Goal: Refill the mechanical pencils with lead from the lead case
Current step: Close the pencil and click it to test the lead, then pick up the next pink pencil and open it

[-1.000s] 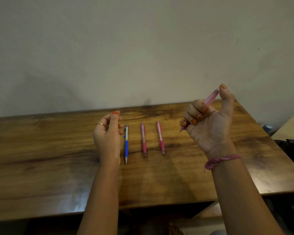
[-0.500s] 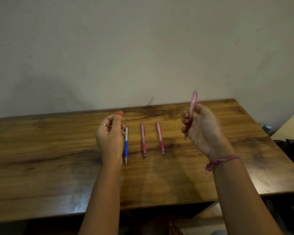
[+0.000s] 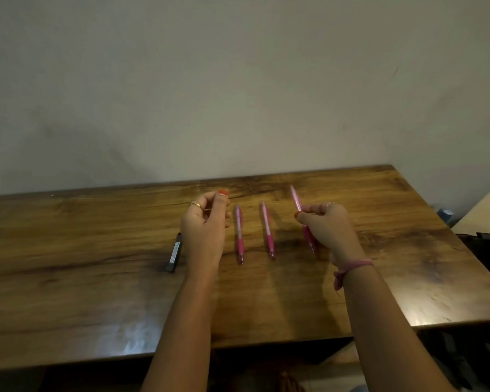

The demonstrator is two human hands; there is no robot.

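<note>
Wooden table [image 3: 96, 292]: three pink pencils [image 3: 239, 236] (one in right hand [image 3: 327, 224]), one lead case [image 3: 174, 253].

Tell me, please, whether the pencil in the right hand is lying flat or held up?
Held up: the right hand grips the pink pencil tilted, tip down.

right hand [image 3: 327, 224] grips pink pencil [image 3: 297, 200] | left hand [image 3: 205, 222] raised

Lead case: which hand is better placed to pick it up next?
Left. The lead case lies on the table just beside the left hand, which looks free. The right hand holds a pink mechanical pencil farther away.
</note>
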